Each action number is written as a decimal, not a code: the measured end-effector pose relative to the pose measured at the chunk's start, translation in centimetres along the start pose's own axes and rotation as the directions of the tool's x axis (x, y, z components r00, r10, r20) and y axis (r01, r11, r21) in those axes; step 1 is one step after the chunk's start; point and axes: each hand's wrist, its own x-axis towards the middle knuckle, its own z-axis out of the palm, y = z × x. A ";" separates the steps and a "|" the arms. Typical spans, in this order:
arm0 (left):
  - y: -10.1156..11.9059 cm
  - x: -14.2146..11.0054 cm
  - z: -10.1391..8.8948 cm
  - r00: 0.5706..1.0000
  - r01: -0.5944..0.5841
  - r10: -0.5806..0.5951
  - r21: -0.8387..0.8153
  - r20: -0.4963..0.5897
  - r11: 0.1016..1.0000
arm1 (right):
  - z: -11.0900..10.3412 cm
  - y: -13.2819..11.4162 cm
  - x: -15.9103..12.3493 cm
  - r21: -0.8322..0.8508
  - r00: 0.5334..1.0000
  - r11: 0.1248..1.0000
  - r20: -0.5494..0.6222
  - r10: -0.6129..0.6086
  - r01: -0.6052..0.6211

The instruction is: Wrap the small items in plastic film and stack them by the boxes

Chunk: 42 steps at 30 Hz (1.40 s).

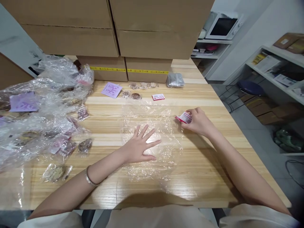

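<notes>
My left hand (141, 147) lies flat, fingers spread, on a clear plastic sheet or bag (152, 171) on the wooden table. To its right, my right hand (197, 122) grips a small red and white packet (185, 117) between thumb and fingers, just beyond the plastic's right edge. A similar flat red and white box (158, 97) lies behind the plastic. Several small wrapped snacks (136, 95) sit toward the back, beside a purple printed card (112, 90). What is inside the packet cannot be seen.
Crumpled clear plastic with wrapped pieces (47, 110) covers the table's left side. Single wrapped pieces (55, 172) lie near my left forearm. Large cardboard boxes (152, 28) are stacked at the back, with a grey packet (175, 79) beside them. A stool (250, 87) stands right of the table.
</notes>
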 end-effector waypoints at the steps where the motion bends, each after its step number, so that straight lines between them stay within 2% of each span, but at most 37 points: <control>1: 0.0 0.1 0.0 1.000 -0.007 0.007 -0.004 -0.004 1.000 | -0.2 -0.1 0.0 0.014 1.000 1.000 0.014 -0.009 0.009; 3: -0.1 0.1 0.1 1.000 -0.011 0.011 -0.014 -0.016 1.000 | -0.3 -0.7 0.0 -0.016 0.997 0.999 0.072 -0.038 0.039; 5: -0.1 0.1 0.2 1.000 -0.012 0.012 -0.017 -0.018 1.000 | -0.3 -1.7 -0.2 -0.122 0.993 0.991 0.108 -0.036 0.049; 8: 0.0 0.0 0.1 1.000 -0.013 0.012 -0.013 -0.002 1.000 | -0.2 -2.9 -0.4 -0.302 0.995 0.953 0.095 0.015 0.014; 11: 0.0 0.1 0.0 1.000 -0.008 0.008 -0.015 0.011 1.000 | -0.6 -2.5 -0.1 -0.356 0.993 0.935 0.111 0.044 -0.001; 13: 0.0 0.2 0.0 1.000 -0.010 0.011 -0.020 0.016 1.000 | -1.3 -1.7 0.3 -0.317 0.990 0.948 0.126 0.070 -0.027; 16: -0.2 0.6 0.3 1.000 -0.027 0.027 -0.021 0.007 0.999 | -2.7 -1.5 0.4 -0.245 0.994 0.964 0.011 0.112 -0.106; 18: -0.3 0.9 0.5 0.999 -0.038 0.038 -0.017 -0.002 0.999 | -3.1 -3.1 -0.1 -0.216 0.990 0.971 -0.112 0.083 -0.105; 19: -0.3 1.1 0.5 0.999 -0.043 0.043 -0.019 -0.003 0.999 | -3.0 -4.3 -0.5 -0.197 0.989 0.979 -0.145 0.030 -0.059; 21: -0.2 1.3 0.3 0.998 -0.055 0.055 -0.033 -0.006 0.998 | -2.0 -7.2 -1.5 -0.125 0.976 0.979 -0.125 -0.180 0.164; 23: -0.1 1.3 -0.3 0.998 -0.049 0.047 -0.073 -0.030 0.996 | -0.4 -9.9 -2.3 -0.051 0.913 0.915 -0.067 -0.403 0.400; 25: -0.2 1.0 -1.1 0.994 0.005 -0.020 -0.134 -0.111 0.991 | 1.2 -11.5 -2.8 -0.006 0.864 0.865 -0.026 -0.503 0.503; 27: -0.5 0.5 -1.8 0.962 0.107 -0.148 -0.183 -0.228 0.977 | 2.3 -11.9 -2.9 0.043 0.850 0.849 0.005 -0.527 0.526; 29: -1.0 -0.1 -2.4 0.928 0.178 -0.231 -0.196 -0.292 0.964 | 2.5 -11.5 -2.8 0.138 0.842 0.837 0.034 -0.538 0.529; 30: -1.3 -0.4 -2.5 0.928 0.186 -0.235 -0.188 -0.288 0.964 | 2.4 -11.1 -2.7 0.193 0.846 0.835 0.040 -0.531 0.515; 34: -2.4 -1.9 -2.4 0.980 0.120 -0.138 -0.125 -0.143 0.985 | 1.0 -9.7 -2.1 0.289 0.901 0.875 0.083 -0.427 0.388; 37: -2.6 -2.8 -1.9 0.991 0.113 -0.118 -0.087 -0.059 0.990 | 0.5 -9.1 -1.3 0.304 0.911 0.898 0.162 -0.378 0.318; 42: -2.0 -3.3 -1.0 0.991 0.124 -0.124 -0.016 -0.056 0.992 | 1.0 -9.3 -0.5 0.447 0.920 0.865 0.189 -0.343 0.230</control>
